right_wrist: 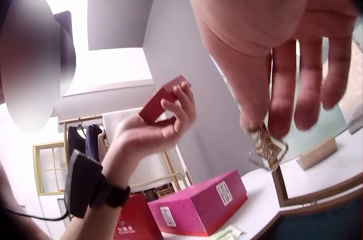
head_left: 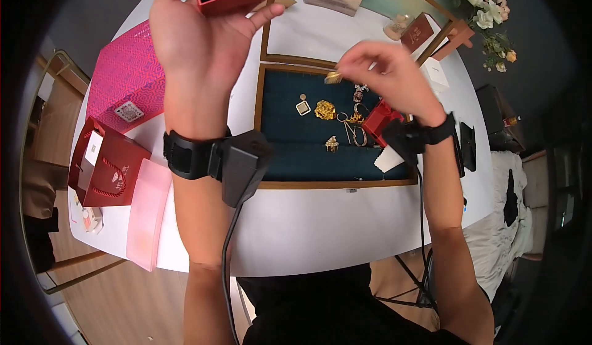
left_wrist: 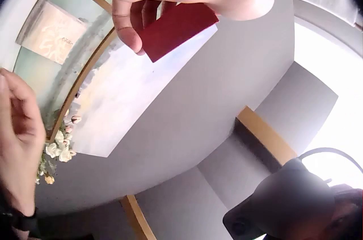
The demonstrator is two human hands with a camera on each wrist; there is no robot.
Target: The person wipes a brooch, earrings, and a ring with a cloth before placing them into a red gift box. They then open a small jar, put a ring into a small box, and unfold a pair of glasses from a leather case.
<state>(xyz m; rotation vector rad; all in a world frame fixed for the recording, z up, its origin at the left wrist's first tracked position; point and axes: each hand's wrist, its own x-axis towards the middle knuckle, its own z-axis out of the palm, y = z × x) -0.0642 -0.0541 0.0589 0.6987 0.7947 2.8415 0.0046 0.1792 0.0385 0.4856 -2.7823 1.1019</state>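
Raised at the upper left of the head view, my left hand (head_left: 200,52) grips a small red box (head_left: 240,0) with a black lining; a bit of gold-coloured jewellery shows at its corner. My right hand (head_left: 394,76) pinches a gold-coloured, diamond-shaped jewellery piece (right_wrist: 268,152) between thumb and forefinger, above the dark green lined tray (head_left: 287,166). In the tray lie a gold flower-like ornament (head_left: 325,110), a square pale-faced piece (head_left: 303,107), a small gold ornament (head_left: 332,144) and a red open box (head_left: 379,123), partly behind my right wrist.
A pink patterned box (head_left: 126,73), a dark red gift bag (head_left: 105,172) and a pink pouch (head_left: 149,212) stand along the table's left side. The case's wooden-framed lid (head_left: 265,33) stands raised behind the tray. Flowers (head_left: 487,15) and a white box (head_left: 435,73) are at the right.
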